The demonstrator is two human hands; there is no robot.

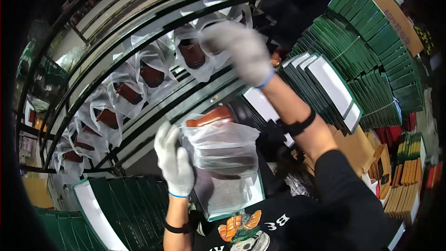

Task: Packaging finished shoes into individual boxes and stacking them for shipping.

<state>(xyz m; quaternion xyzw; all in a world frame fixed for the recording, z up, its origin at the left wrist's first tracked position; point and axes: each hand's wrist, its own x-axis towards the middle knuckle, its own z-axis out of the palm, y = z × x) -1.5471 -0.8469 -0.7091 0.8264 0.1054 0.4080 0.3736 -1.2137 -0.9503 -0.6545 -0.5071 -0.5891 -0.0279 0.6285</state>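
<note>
My left hand (174,160), in a white glove with a blue cuff, stands with fingers stretched out along the left side of an uncovered white box with green edges (254,197). In that box lies a thin translucent white wrapper (218,151), over dark and grey contents I cannot make out fully. A brown leather shoe (209,117) shows at the far end of the wrapper, partly covered by it. My right hand (241,51), gloved too, is raised and smeared by motion, close to a brown shoe in white wrapping (191,53) on the rack. Its fingers are unclear.
A curved row of brown shoes in white wrapping (152,74) runs along the black metal rack (116,42). Green boxes (134,209) stand at the lower left. More green boxes (330,42) are stacked at the right, beside white-lined box parts (332,86) and a brown carton (397,18).
</note>
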